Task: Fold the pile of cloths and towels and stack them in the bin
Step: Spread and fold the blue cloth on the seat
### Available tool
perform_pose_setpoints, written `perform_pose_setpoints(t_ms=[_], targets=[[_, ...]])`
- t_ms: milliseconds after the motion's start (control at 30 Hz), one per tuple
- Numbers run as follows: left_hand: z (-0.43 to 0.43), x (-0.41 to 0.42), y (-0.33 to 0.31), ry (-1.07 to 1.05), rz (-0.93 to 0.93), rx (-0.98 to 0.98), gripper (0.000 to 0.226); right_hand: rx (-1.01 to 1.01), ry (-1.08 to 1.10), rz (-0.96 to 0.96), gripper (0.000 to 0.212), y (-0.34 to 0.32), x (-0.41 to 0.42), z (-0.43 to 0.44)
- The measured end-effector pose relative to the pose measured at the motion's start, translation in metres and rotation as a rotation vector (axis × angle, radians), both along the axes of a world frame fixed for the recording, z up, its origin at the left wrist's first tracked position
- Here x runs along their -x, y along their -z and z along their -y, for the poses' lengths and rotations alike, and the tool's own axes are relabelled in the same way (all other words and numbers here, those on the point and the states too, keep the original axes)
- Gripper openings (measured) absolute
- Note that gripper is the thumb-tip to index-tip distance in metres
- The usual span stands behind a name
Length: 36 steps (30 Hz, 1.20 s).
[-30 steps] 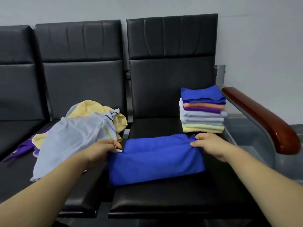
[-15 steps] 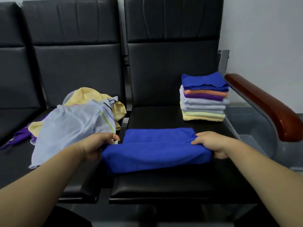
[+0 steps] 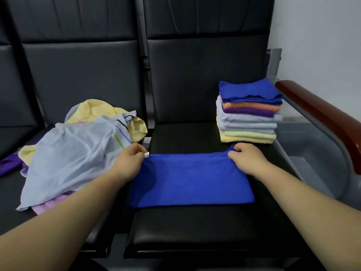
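Pinching its far corners, left hand and right hand now hold the blue towel flat and doubled on the black seat. A second ago it bulged mid-fold. Probably one more fold before it joins the folded stack behind.

black padded seats, a wooden armrest, pale wall

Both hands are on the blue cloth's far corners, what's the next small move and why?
Probably fold the right end over to the left. The blue cloth lies flat, pinched at its far corners by the left hand and right hand, yet is wider than the folded stack.
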<state>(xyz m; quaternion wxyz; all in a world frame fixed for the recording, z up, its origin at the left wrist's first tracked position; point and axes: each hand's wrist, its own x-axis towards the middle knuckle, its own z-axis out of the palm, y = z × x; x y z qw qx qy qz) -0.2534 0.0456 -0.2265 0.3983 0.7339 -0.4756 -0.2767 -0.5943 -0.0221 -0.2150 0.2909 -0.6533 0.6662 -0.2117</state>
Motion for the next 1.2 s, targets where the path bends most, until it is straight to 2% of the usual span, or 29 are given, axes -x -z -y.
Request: perform_pose_setpoints(t_ms=[167,333,533,733,900,967,1133,1200], targets=[[0.016,0.003,0.013,0.062,0.209,0.011,0.008,-0.002,-0.033,-0.139,0.023,0.013,-0.006,0.013],[0.026,0.004,0.021,0.067,0.340,-0.015,0.007,-0.027,-0.005,-0.177,0.019,0.022,-0.006,0.028],[0.037,-0.001,0.028,0.049,0.363,-0.033,0.011,-0.038,0.026,-0.201,0.017,0.030,-0.007,0.038],[0.045,-0.003,0.036,0.026,0.414,-0.013,0.006,-0.025,0.034,-0.239,0.016,0.035,-0.008,0.042],[0.047,-0.007,0.040,-0.021,0.402,-0.052,0.016,-0.001,0.070,-0.212,0.018,0.034,-0.010,0.039],[0.046,-0.010,0.040,-0.033,0.400,-0.061,0.021,-0.006,0.098,-0.172,0.023,0.031,-0.008,0.037],[0.035,-0.003,0.029,-0.021,0.460,-0.096,0.033,0.027,0.135,-0.132,0.055,0.020,-0.005,0.026],[0.029,0.003,0.029,0.014,0.510,-0.110,0.033,0.073,0.090,-0.202,0.052,0.020,-0.006,0.019]])
